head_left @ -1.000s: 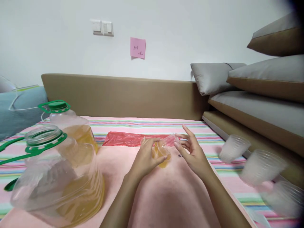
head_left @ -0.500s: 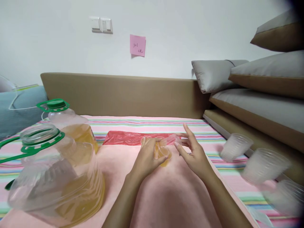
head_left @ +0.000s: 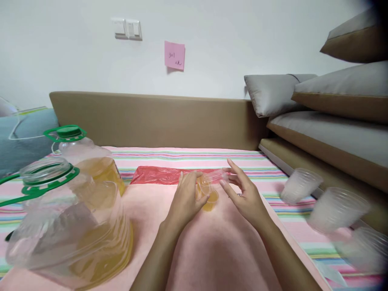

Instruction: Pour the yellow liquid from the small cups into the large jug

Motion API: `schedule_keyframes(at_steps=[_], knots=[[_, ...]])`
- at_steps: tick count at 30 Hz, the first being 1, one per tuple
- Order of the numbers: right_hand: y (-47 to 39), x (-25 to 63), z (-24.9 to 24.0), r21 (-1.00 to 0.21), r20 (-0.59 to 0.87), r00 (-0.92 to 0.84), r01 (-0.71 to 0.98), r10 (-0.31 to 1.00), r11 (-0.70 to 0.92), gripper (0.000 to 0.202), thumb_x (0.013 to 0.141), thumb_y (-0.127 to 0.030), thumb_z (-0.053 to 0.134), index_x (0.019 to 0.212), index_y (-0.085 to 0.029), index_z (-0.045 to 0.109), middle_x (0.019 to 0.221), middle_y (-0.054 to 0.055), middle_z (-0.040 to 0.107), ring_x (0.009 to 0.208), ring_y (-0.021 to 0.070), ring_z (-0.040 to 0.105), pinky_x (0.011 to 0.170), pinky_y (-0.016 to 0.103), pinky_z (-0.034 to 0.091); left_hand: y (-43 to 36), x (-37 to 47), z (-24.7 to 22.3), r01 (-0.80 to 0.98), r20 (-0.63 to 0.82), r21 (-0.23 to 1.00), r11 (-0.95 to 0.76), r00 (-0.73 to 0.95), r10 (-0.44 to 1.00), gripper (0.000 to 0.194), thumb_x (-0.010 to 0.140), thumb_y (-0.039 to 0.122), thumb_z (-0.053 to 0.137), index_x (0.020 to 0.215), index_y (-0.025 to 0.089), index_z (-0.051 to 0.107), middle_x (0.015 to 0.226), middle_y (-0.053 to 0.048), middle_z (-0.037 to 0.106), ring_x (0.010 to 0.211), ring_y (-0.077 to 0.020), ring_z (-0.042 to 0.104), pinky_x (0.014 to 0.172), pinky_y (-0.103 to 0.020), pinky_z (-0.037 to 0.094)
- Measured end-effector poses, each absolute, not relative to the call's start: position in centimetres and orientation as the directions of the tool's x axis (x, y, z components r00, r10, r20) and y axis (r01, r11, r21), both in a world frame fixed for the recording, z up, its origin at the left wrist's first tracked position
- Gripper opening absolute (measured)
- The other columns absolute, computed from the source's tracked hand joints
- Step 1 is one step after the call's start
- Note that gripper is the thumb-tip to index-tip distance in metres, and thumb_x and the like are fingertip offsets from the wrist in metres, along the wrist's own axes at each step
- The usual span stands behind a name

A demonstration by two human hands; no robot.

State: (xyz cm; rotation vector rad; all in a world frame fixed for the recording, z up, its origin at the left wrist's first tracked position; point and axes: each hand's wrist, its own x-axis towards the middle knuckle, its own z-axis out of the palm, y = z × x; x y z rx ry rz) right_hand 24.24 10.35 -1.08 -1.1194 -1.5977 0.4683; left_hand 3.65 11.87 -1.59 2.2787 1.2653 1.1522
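Observation:
A clear plastic cup (head_left: 216,176) lies tipped on its side in the air, its mouth toward the left. My right hand (head_left: 242,188) pinches its base end between thumb and fingertips, with the index finger raised. My left hand (head_left: 186,196) is curved round the mouth side, thumb in front and fingers behind; what it grips is partly hidden, but seems to be a clear cup. Just below stands a small cup of yellow liquid (head_left: 210,201) on the pink cloth (head_left: 151,214). More yellow shows behind my left fingers.
A large open jug (head_left: 100,242) of yellow liquid stands at left, with a green-capped jug (head_left: 100,165) behind it. A red plastic bag (head_left: 157,175) lies beyond my hands. Stacks of clear cups (head_left: 339,208) stand at right beside piled cushions (head_left: 339,133).
My right hand and the tipped cup have shifted slightly left, toward my left hand. My left hand has turned a little and now covers the cups behind it. The view has moved slightly.

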Motion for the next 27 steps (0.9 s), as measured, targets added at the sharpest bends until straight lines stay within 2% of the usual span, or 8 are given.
schedule_keyframes(at_steps=[5,9,11,14,15,19,22,27], knots=[[10.5,24.4,-1.1,-0.754,0.563,0.025,0.425,0.826,0.501,0.055,0.099,-0.045,0.063,0.153,-0.04,0.05,0.139,0.006,0.062,0.119,0.0235,0.066,0.105,0.046,0.055,11.9,3.8,-1.9,0.582,0.53,0.552,-0.597,0.307,0.79,0.06,0.09,0.02,0.071,0.141,0.024,0.04,0.145,-0.011,0.058,0.138,-0.0307,0.053,0.126,-0.062,0.025],[10.4,24.4,-1.0,-0.695,0.606,-0.029,0.467,0.795,0.547,0.035,0.102,-0.042,0.06,0.135,-0.038,0.068,0.128,0.005,0.065,0.119,0.0233,0.064,0.103,0.045,0.055,12.0,3.7,-1.9,0.573,0.517,0.541,-0.616,0.352,0.78,0.05,0.093,0.023,0.07,0.136,0.027,0.046,0.14,-0.008,0.062,0.134,-0.0292,0.057,0.13,-0.066,0.011],[10.3,24.3,-1.2,-0.704,0.602,-0.007,0.467,0.799,0.535,0.046,0.1,-0.042,0.063,0.146,-0.04,0.058,0.129,0.005,0.065,0.116,0.023,0.066,0.104,0.047,0.055,12.1,3.5,-1.8,0.568,0.506,0.546,-0.615,0.362,0.783,0.047,0.094,0.026,0.07,0.135,0.028,0.047,0.137,-0.007,0.063,0.132,-0.0291,0.058,0.13,-0.067,0.011],[10.3,24.2,-1.3,-0.743,0.588,0.041,0.422,0.808,0.52,0.081,0.097,-0.042,0.068,0.165,-0.043,0.023,0.132,0.005,0.065,0.111,0.0224,0.068,0.105,0.05,0.055,12.2,3.2,-1.8,0.564,0.49,0.558,-0.609,0.368,0.79,0.047,0.095,0.028,0.07,0.136,0.027,0.047,0.137,-0.007,0.064,0.131,-0.0293,0.059,0.13,-0.067,0.012],[10.3,24.2,-1.3,-0.742,0.589,0.035,0.419,0.807,0.523,0.081,0.097,-0.042,0.068,0.165,-0.042,0.024,0.132,0.005,0.065,0.112,0.0226,0.068,0.105,0.05,0.055,12.2,3.0,-1.8,0.562,0.486,0.56,-0.608,0.372,0.791,0.048,0.095,0.029,0.07,0.136,0.027,0.046,0.137,-0.007,0.064,0.132,-0.0293,0.059,0.13,-0.067,0.012],[10.3,24.3,-1.1,-0.677,0.6,-0.065,0.489,0.797,0.55,0.042,0.101,-0.041,0.062,0.143,-0.039,0.061,0.133,0.005,0.064,0.12,0.024,0.065,0.105,0.046,0.055,12.2,2.7,-2.0,0.56,0.474,0.56,-0.611,0.388,0.791,0.049,0.095,0.028,0.071,0.137,0.028,0.045,0.14,-0.007,0.062,0.136,-0.0295,0.056,0.13,-0.067,0.006],[10.2,24.3,-1.0,-0.69,0.596,-0.029,0.493,0.803,0.53,0.049,0.101,-0.041,0.061,0.149,-0.041,0.054,0.134,0.004,0.064,0.116,0.0225,0.067,0.103,0.046,0.056,12.2,2.7,-2.1,0.56,0.465,0.561,-0.61,0.397,0.792,0.047,0.096,0.029,0.069,0.137,0.028,0.045,0.139,-0.007,0.062,0.136,-0.0298,0.056,0.13,-0.068,0.006],[10.2,24.3,-1.0,-0.644,0.615,-0.082,0.521,0.784,0.56,0.043,0.102,-0.041,0.059,0.145,-0.041,0.06,0.134,0.005,0.063,0.124,0.0245,0.062,0.106,0.046,0.053,12.2,2.7,-2.2,0.564,0.458,0.557,-0.61,0.404,0.792,0.049,0.096,0.031,0.069,0.138,0.026,0.046,0.139,-0.009,0.062,0.136,-0.0311,0.055,0.13,-0.068,0.01]])
